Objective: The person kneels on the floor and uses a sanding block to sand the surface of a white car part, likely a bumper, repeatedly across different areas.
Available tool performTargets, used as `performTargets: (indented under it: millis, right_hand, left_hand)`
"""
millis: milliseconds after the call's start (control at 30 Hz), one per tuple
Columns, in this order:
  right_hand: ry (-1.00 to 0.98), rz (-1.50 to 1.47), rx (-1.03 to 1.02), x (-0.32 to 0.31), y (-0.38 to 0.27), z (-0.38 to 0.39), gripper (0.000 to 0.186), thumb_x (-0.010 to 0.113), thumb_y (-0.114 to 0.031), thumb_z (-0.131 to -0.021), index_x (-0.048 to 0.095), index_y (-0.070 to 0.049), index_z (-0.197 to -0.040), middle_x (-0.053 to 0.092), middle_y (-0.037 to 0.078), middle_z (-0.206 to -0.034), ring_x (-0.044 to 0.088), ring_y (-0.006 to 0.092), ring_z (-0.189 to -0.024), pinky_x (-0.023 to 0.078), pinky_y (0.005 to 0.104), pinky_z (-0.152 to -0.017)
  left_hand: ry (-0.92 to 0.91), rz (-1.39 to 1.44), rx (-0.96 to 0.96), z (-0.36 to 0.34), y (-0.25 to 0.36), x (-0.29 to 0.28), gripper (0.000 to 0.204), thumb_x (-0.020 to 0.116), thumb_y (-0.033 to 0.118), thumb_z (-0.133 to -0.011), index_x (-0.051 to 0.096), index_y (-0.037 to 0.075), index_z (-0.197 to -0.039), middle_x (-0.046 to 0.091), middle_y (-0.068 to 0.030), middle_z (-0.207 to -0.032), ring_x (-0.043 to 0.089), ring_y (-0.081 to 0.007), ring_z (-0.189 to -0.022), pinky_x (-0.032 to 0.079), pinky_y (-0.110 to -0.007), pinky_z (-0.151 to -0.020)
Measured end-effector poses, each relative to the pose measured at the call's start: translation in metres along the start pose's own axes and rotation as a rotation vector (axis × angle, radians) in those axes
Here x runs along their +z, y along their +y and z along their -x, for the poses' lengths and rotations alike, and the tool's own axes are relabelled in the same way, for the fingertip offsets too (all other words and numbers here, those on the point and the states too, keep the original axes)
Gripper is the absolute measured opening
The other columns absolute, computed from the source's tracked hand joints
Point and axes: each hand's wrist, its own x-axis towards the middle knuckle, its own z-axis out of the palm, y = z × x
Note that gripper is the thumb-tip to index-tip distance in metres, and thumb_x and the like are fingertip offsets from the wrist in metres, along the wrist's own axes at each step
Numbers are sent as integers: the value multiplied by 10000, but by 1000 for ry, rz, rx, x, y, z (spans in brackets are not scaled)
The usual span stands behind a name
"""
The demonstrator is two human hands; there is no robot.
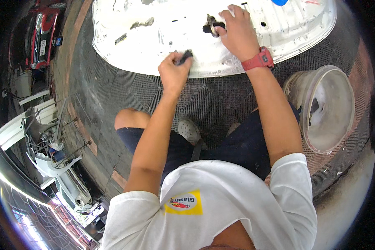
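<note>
A large white car body panel (154, 46), dotted with holes and dark slots, lies in front of me. My left hand (173, 74) is closed on a small black pad-like piece (185, 57) at the panel's near edge; its exact kind is unclear. Farther in and to the right, my right hand (240, 35) rests on the panel with its fingers apart. Its thumb is beside a metal latch-like fitting (213, 26) set over a dark opening. Whether the thumb touches that fitting cannot be made out. A red watch (258, 59) is on my right wrist.
A translucent round bucket (321, 108) stands on the floor to my right. Black ribbed matting (112, 89) lies under the panel. A blue object (280, 1) shows at the top edge. Far left are a red vehicle (43, 37) and several car parts (50, 162).
</note>
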Motion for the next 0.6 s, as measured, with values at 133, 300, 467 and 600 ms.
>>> performTargets:
  millis: [133, 300, 467, 600]
  right_hand:
    - [-8, -230, 42, -13, -14, -15, 239, 674, -175, -994, 773, -15, -1142, 766, 218, -1094, 727, 396, -1014, 563, 526, -958]
    - [131, -111, -112, 12, 10, -12, 240, 665, -180, -995, 772, -36, -1156, 761, 212, -1086, 701, 403, -1071, 533, 525, -989]
    - [-35, -155, -22, 7, -8, -10, 241, 650, -181, -999, 758, -40, -1162, 747, 216, -1136, 684, 393, -1111, 518, 526, -1007]
    - [45, 24, -84, 15, 9, -9, 234, 641, -155, -977, 742, -32, -1147, 722, 226, -1128, 657, 415, -1135, 493, 546, -1028]
  left_hand:
    - [44, 49, -103, 3, 2, 0, 339, 925, 240, -821, 779, -38, -947, 759, -101, -789, 653, -183, -674, 547, -351, -684]
    - [-40, -210, 324, -16, -9, -32, 242, 922, 155, -824, 798, -22, -934, 796, -170, -903, 752, -339, -783, 595, -416, -775]
    - [-96, -111, 411, -10, -39, -47, 155, 886, 77, -843, 820, 17, -970, 791, -140, -968, 756, -343, -935, 603, -443, -878]
    - [62, -130, 428, 12, -34, -17, 159, 888, 106, -857, 826, 42, -988, 793, -128, -979, 760, -343, -928, 610, -431, -854]
